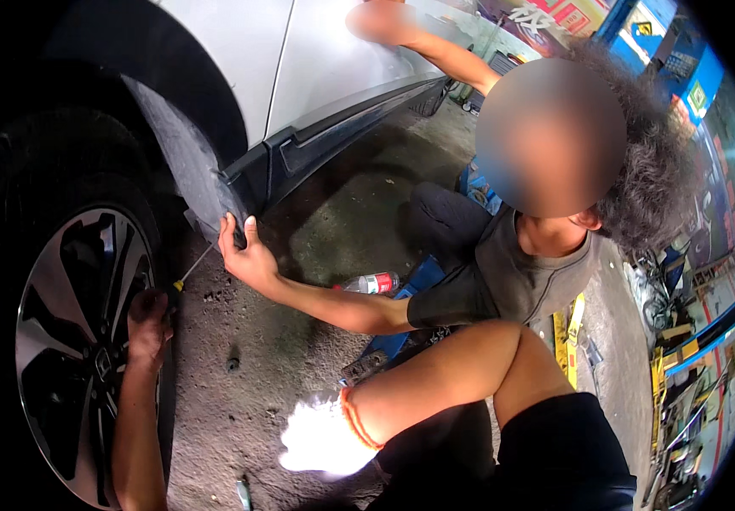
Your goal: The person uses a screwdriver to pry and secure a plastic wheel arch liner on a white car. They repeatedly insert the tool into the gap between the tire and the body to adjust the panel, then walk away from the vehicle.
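Observation:
My bare left hand (151, 328) is curled beside the car wheel (99, 362), a tyre on a two-tone alloy rim. It grips what looks like a screwdriver (181, 284), whose yellow collar and thin metal shaft angle up toward the wheel-arch liner (184, 157). The handle is mostly hidden by my fingers. Low over the ground, my right hand (323, 436) wears a white knit glove with an orange cuff; glare washes out its fingers. Facing me, a co-worker's hand (248, 254) holds the liner's lower edge by the black sill trim (333, 140).
The co-worker's other hand (382, 20) rests against the white car door (325, 60). A plastic bottle (371, 283) lies near a blue metal tool (423, 277). A green-handled tool (243, 493) and a small dark round part (233, 364) lie on the rough floor.

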Motion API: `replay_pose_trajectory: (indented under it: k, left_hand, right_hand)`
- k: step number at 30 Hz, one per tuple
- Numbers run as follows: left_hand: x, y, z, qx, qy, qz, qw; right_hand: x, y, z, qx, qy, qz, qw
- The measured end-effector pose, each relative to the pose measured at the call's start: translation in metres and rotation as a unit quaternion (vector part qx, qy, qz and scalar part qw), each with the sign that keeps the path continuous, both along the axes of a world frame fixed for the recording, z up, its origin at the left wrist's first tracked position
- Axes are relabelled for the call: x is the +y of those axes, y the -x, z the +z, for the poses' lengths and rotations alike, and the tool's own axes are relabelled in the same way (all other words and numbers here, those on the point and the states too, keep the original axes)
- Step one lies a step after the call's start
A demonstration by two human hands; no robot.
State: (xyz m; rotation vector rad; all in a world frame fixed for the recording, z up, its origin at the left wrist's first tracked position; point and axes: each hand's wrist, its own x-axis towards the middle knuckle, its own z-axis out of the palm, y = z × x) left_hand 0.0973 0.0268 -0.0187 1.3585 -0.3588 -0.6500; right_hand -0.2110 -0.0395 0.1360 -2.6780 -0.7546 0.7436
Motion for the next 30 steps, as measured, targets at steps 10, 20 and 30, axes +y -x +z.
replay_pose_trajectory:
  k: [10,20,30]
  left_hand:
    - [-0.003,-0.003,-0.002,0.365,0.114,0.142,0.913]
    - [0.015,-0.001,0.001,0.069,0.016,-0.008,0.997]
    - [0.012,-0.005,-0.019,0.336,0.077,0.023,0.938]
  right_hand:
    - [-0.015,0.002,0.012,-0.006,-0.041,-0.06,0.997]
    - [-0.017,0.015,0.003,0.009,-0.036,-0.019,0.999]
    - [-0.028,-0.006,-0.022,-0.088,0.014,-0.05,0.995]
